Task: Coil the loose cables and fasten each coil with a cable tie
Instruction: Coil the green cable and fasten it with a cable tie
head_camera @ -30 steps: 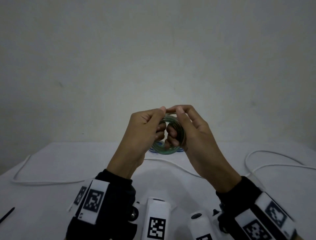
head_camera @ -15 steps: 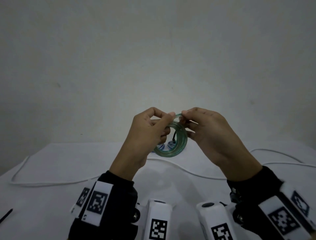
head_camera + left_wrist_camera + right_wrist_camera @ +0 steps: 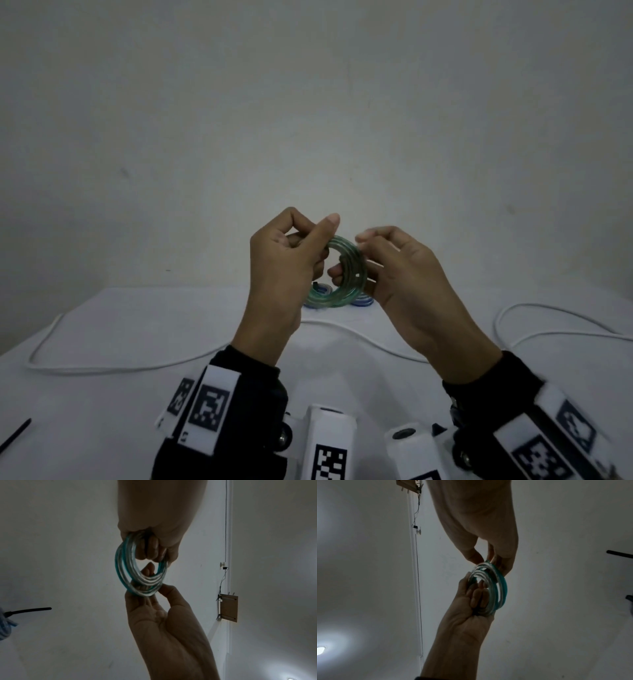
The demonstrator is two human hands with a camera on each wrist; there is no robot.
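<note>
Both my hands hold the green coil (image 3: 346, 274) above the table (image 3: 137, 329): left hand (image 3: 284, 263) pinching at 10 o'clock, right hand (image 3: 400, 274) curled round 3 o'clock. Only the head view shows the loose white cable (image 3: 102, 368); the wrist views show separate loops.

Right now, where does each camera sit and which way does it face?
Head: on the head, facing forward and down at the table; left hand and right hand show, holding the green coil.
Left wrist: on that wrist, facing along the left hand; right hand opposite.
Right wrist: mirrored, along the right hand toward the left hand.
Shared: every view catches the green coil.
</note>
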